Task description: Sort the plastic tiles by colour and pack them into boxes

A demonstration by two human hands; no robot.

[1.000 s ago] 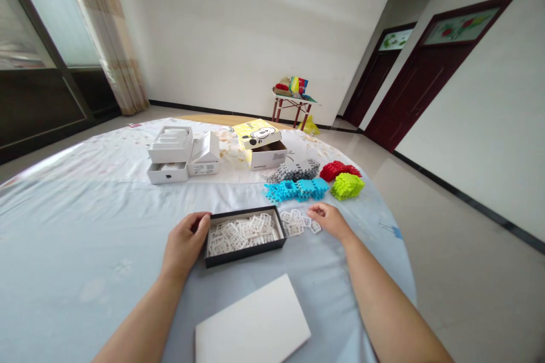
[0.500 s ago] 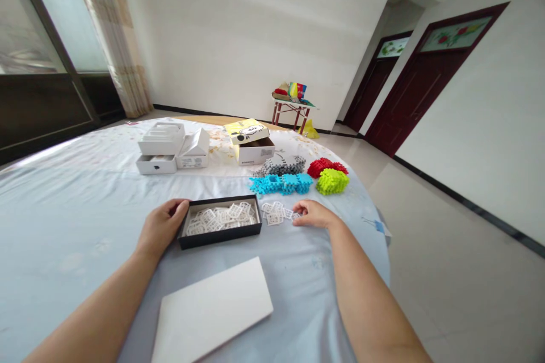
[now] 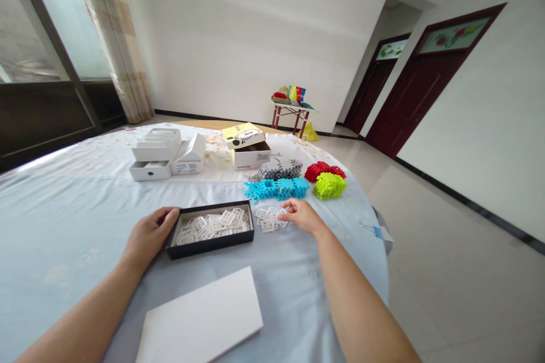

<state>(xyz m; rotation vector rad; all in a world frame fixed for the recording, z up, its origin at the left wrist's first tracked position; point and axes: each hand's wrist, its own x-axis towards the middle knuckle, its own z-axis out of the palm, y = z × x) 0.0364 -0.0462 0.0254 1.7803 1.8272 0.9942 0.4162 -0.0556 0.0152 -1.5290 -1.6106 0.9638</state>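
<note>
A black-rimmed box [image 3: 210, 247] holds many white lattice pieces [image 3: 213, 225]. My left hand [image 3: 149, 235] grips the box's left end, thumb on the rim. To the right of the box, several loose white pieces [image 3: 268, 221] lie on the cloth. Over their right side is my right hand [image 3: 300, 215], its thumb and forefinger pinched on a white piece [image 3: 283, 215]. A flat white lid [image 3: 204, 317] rests on the cloth nearer to me.
Behind the loose pieces stand blue [image 3: 276, 188], grey [image 3: 279, 170], red [image 3: 324, 171] and lime-green [image 3: 330, 186] stacks. White boxes [image 3: 157, 147] and a yellow-lidded box [image 3: 252, 157] are farther back. A clip [image 3: 377, 231] sits at the table's right edge.
My right hand has moved slightly left, closer to the middle of the loose pieces, with a white piece at its fingertips. My left hand stays at the box. The whole view has shifted a little.
</note>
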